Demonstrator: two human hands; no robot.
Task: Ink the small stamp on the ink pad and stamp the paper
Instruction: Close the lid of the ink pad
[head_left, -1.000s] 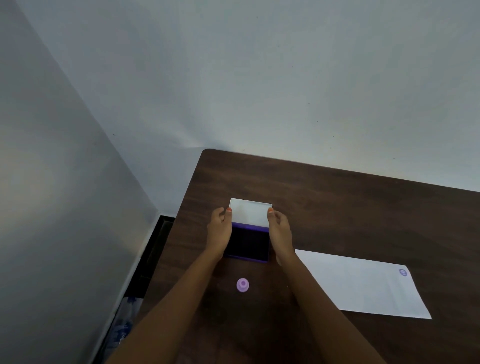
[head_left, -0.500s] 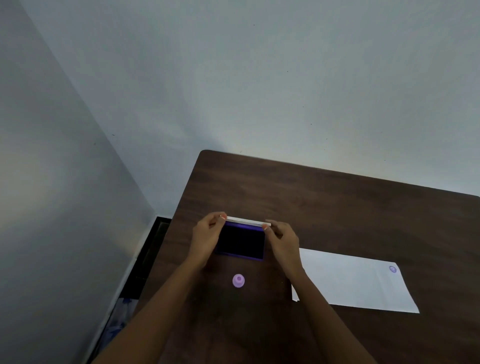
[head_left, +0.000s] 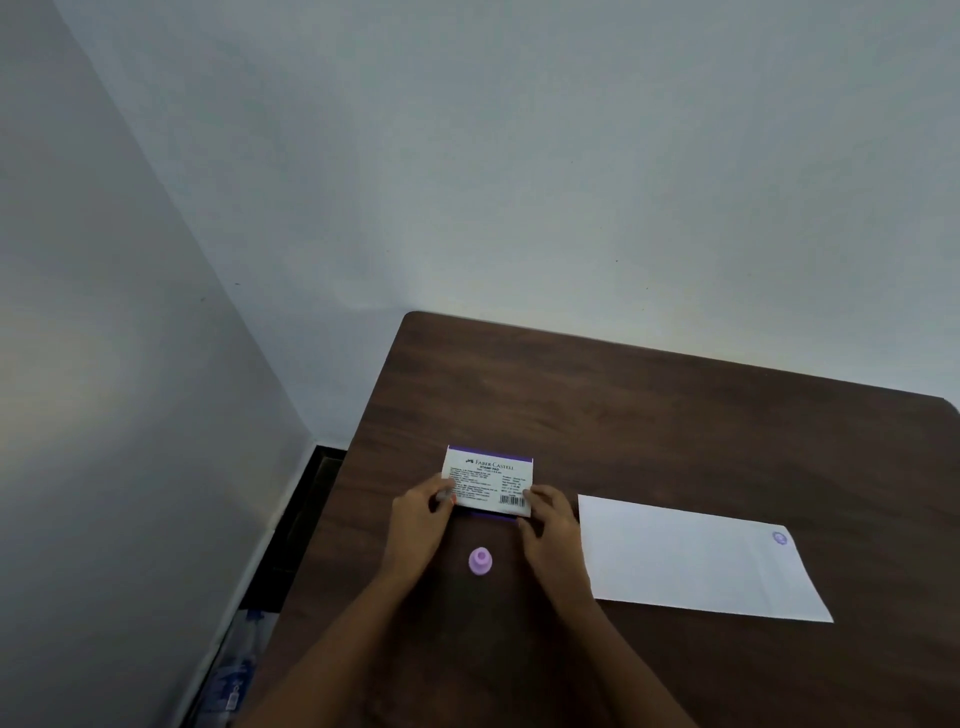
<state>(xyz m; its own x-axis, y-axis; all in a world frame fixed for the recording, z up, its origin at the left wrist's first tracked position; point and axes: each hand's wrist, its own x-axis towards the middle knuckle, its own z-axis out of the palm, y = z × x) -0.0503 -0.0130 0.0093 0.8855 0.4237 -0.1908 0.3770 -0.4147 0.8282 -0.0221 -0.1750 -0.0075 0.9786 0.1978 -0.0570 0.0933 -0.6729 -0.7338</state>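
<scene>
Gripping 1 ink pad (head_left: 487, 482) w/ left hand (head_left: 418, 522) & right hand (head_left: 549, 526); 1 stamp (head_left: 480, 561), 1 paper (head_left: 696, 561).

Bare table (head_left: 649, 415) beyond ink pad (head_left: 488, 480)

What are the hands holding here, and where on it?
Both hands hold the ink pad case by its near corners: left hand at the near-left corner, right hand at the near-right. The small stamp lies untouched.

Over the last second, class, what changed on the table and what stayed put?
Both hands, left hand and right hand, swung the ink pad lid from upright down shut, covering the dark pad. The small stamp and the paper stayed in place.
</scene>
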